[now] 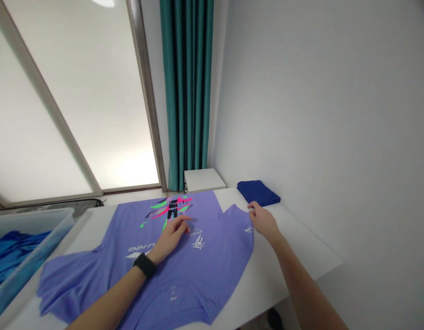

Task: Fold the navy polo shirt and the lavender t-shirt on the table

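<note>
A purple T-shirt (219, 261) lies spread on the white table, its neckline toward me and its hem at the far side. Bright pink, green and black print and white lettering show on its front. My left hand (172, 236), with a black watch on the wrist, rests on the shirt's chest with fingers stretched over the print. At the right sleeve's edge, my right hand (263, 219) pinches the fabric between thumb and fingers. Just beyond that hand lies a folded dark blue cloth (258, 192).
A clear plastic bin (62, 229) holding blue clothes (18, 252) stands at the left of the white table (297, 247). Behind are a small white cabinet (203, 178), a green curtain (187, 91) and frosted sliding doors (91, 101). A wall (318, 114) runs along the right.
</note>
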Tool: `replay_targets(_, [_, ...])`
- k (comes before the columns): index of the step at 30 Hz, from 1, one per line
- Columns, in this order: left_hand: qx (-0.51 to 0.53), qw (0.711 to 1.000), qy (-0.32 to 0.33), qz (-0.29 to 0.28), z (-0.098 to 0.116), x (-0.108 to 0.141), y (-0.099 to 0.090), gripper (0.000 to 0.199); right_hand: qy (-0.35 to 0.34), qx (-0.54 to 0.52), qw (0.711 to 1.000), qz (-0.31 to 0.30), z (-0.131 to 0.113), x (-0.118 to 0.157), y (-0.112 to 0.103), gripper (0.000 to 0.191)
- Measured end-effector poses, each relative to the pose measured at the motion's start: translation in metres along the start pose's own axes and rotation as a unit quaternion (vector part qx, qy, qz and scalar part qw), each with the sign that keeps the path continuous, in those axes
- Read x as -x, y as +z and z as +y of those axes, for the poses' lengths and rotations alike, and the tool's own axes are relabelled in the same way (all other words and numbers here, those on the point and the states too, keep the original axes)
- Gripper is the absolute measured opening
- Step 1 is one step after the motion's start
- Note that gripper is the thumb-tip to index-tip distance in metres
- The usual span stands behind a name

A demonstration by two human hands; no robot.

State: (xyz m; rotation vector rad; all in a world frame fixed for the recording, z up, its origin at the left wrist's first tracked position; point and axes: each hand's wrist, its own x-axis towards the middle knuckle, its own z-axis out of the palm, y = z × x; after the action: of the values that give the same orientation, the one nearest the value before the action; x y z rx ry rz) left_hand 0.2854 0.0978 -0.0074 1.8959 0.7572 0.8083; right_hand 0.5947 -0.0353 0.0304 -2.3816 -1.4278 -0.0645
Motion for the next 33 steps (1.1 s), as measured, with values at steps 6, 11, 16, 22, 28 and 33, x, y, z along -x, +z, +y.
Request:
replay_targets(6, [-0.002,1.000,-0.001,0.003,-0.003,0.003,0.002,0.029,-0.160,0.045,0.986,0.001,-0.121,0.007,-0.004,0.024])
replay_targets(11, [-0.039,0.999,0.021,-0.015,-0.004,0.004,0.003,0.027,-0.218,0.023,0.974,-0.054,-0.170,0.024,0.030,0.024])
replay_targets(16, [-0.065,0.997,0.020,-0.036,-0.005,0.005,0.005,0.025,-0.219,-0.092,0.956,-0.175,-0.151,0.016,0.050,0.023])
replay_targets(22, [-0.087,0.995,0.020,-0.045,-0.005,0.007,0.005,0.023,-0.160,-0.167,0.969,-0.088,-0.099,-0.032,0.040,0.027])
replay_targets(28, [-0.127,0.990,0.034,-0.054,-0.001,0.009,0.006,0.020,-0.078,-0.061,0.995,-0.014,-0.067,-0.048,0.060,0.027])
replay_targets(33, [-0.142,0.987,0.038,-0.061,0.003,0.010,0.005,0.020,-0.062,-0.046,0.997,-0.016,-0.063,-0.041,0.078,0.036])
